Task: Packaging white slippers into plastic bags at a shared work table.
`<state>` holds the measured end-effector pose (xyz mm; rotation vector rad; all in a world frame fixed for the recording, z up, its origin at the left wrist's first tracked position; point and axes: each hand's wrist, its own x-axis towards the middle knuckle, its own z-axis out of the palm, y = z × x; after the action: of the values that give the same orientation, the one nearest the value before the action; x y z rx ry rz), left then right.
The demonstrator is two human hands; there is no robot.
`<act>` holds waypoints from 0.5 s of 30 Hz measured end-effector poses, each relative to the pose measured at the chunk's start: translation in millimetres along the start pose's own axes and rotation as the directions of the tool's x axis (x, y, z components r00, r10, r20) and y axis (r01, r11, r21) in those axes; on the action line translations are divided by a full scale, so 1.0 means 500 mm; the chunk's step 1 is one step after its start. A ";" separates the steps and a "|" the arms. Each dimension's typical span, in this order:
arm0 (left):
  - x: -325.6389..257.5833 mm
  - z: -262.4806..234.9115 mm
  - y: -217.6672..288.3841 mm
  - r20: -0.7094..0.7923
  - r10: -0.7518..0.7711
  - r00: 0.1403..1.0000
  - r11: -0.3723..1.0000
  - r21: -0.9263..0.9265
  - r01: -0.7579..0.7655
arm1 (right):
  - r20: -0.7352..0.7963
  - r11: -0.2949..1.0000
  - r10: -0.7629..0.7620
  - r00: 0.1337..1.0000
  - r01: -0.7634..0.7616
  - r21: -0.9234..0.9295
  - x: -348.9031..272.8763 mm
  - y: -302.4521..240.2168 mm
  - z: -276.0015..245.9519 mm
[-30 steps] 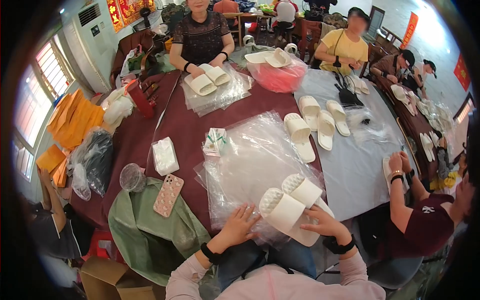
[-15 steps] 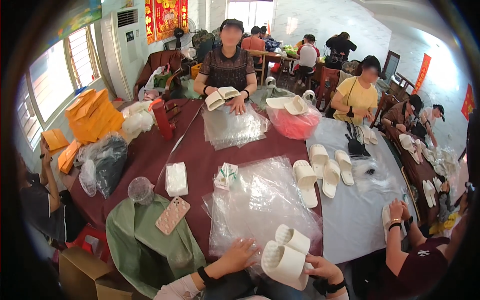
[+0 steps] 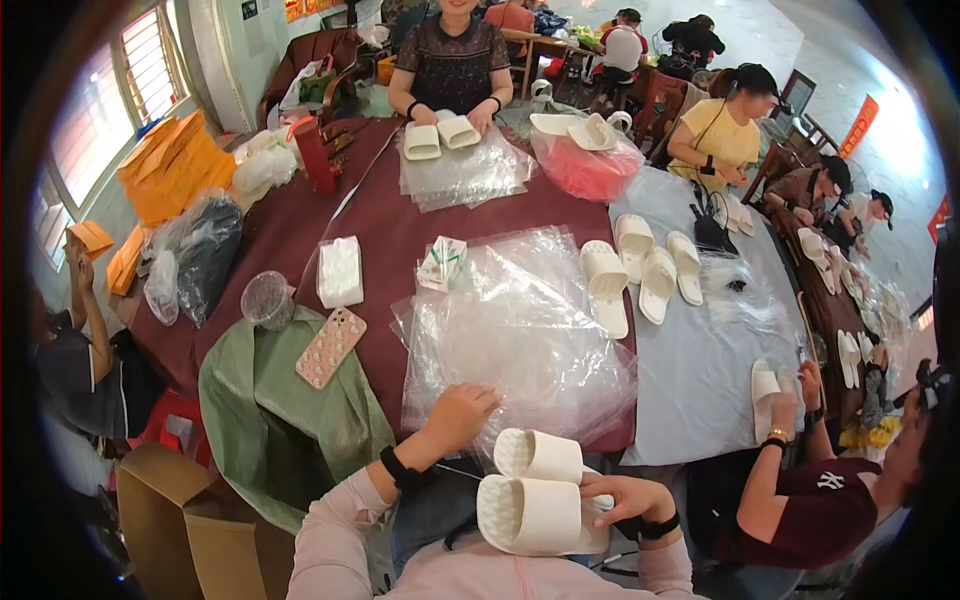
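My right hand point(image 3: 632, 502) grips a pair of white slippers point(image 3: 535, 512) above my lap, with the thumb on the outside and the other fingers partly hidden. Their heel ends point left, one slipper beyond the other. My left hand point(image 3: 464, 414) rests its stretched fingers on the near edge of a stack of clear plastic bags point(image 3: 510, 320). Whether it lifts a single bag does not show. Several more white slippers point(image 3: 657, 285) lie right of the stack.
A white packet point(image 3: 341, 272), a phone in a pink patterned case point(image 3: 331, 347) and a clear plastic cup point(image 3: 267, 300) are on the left. Green cloth point(image 3: 290, 420) drapes over the edge near a cardboard box point(image 3: 190, 520). Across the table a co-worker point(image 3: 455, 65) handles slippers; another sits at right.
My view has tilted down. The slippers in my right hand have turned so their heel ends point left. My left hand has drawn its fingers closer together on the bags.
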<state>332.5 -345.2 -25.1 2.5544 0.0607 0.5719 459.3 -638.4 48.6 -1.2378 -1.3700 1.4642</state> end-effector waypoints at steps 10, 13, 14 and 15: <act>-0.036 0.020 0.031 0.124 -0.017 0.992 0.998 -0.059 0.025 | -0.046 0.991 0.121 0.992 -0.123 -0.046 -0.040 0.015 0.008; -0.038 0.019 0.037 0.158 0.041 0.987 0.998 0.047 -0.049 | -0.033 0.989 0.145 0.989 -0.146 -0.027 -0.036 0.006 0.004; -0.039 0.019 0.039 0.187 0.081 0.979 0.979 0.169 -0.113 | -0.045 0.989 0.139 0.989 -0.141 -0.049 -0.038 0.008 0.005; -0.042 0.019 0.035 0.193 0.082 0.978 0.979 0.166 -0.115 | -0.058 0.988 0.132 0.989 -0.137 -0.075 -0.038 0.010 0.005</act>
<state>316.0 -368.0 -31.9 2.7844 -0.0855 0.3769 461.9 -657.9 46.4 -1.4334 -1.3419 1.4697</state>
